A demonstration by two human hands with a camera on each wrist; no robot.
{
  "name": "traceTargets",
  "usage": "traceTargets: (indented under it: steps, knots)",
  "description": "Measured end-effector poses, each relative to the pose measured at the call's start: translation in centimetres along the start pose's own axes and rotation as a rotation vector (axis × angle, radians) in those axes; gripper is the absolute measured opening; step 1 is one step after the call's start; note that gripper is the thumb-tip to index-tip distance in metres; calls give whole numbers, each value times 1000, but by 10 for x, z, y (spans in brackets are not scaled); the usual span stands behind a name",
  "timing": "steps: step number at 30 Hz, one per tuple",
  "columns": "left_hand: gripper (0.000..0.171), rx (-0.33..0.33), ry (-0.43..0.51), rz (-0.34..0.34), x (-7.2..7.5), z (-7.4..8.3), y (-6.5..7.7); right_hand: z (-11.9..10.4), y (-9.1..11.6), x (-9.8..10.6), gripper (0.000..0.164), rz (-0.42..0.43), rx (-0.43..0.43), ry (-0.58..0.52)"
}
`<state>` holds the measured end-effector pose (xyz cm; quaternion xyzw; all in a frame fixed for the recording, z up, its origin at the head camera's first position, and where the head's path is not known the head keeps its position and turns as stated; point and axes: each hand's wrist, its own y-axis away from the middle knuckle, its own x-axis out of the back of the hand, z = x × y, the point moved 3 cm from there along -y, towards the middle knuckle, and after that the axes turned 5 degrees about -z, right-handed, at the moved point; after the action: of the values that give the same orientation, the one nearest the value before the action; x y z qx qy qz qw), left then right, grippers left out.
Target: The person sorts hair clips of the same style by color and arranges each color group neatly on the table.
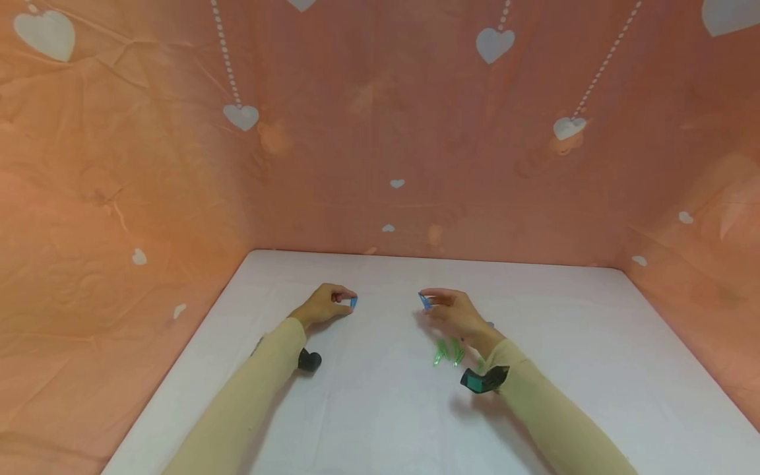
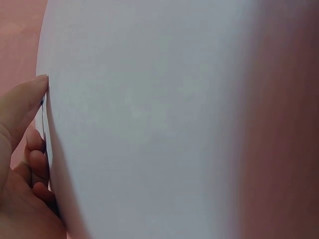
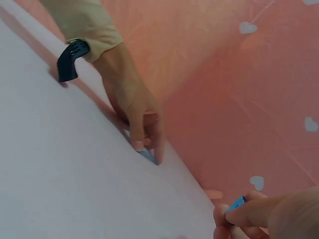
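A: In the head view, what occupies the hands?
B: A person's left hand [image 1: 323, 305] pinches a small, translucent blue piece [image 1: 353, 302] between thumb and fingers above a white table [image 1: 368, 409]; the right hand [image 1: 456, 313] pinches a second small blue piece [image 1: 425, 301], well apart from the first.
A: And around them?
B: Slender, translucent green pieces [image 1: 458, 354] lie on the white near the right wrist. Pale tabletop stretches between the hands; beyond the fingers, the far edge meets an orange-pink fabric wall [image 1: 380, 132] printed with white hearts.
A: The left wrist view?
B: The left thumb and bent fingers appear at left, in line with the table's edge; the first blue piece is a thin dark sliver, hard to make out. A blurred reddish band [image 2: 289, 124] at right defies identification.
A: And the right wrist view?
B: Both hands, each gripping its blue piece at the fingertips, with the table's edge running diagonally past them.
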<state>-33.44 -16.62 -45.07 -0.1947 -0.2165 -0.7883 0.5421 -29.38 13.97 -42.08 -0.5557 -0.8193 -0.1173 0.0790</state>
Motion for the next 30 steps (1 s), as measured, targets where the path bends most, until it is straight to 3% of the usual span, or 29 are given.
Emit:
traceTargets:
  steps: [4,9,19,30]
  knots:
    - [37,21,12,1,1,-1,1,0,-5,-9,48,-10,-13,1]
    - [37,3,15,-2,1,-1,0,-4,-14,-19,49,-31,39,76]
    - [37,26,11,-5,-2,-1,0,-12,-31,-44,54,-184,78,40]
    - [36,14,-31,24,-3,-2,-1,-21,-49,-70,43,-141,96,1]
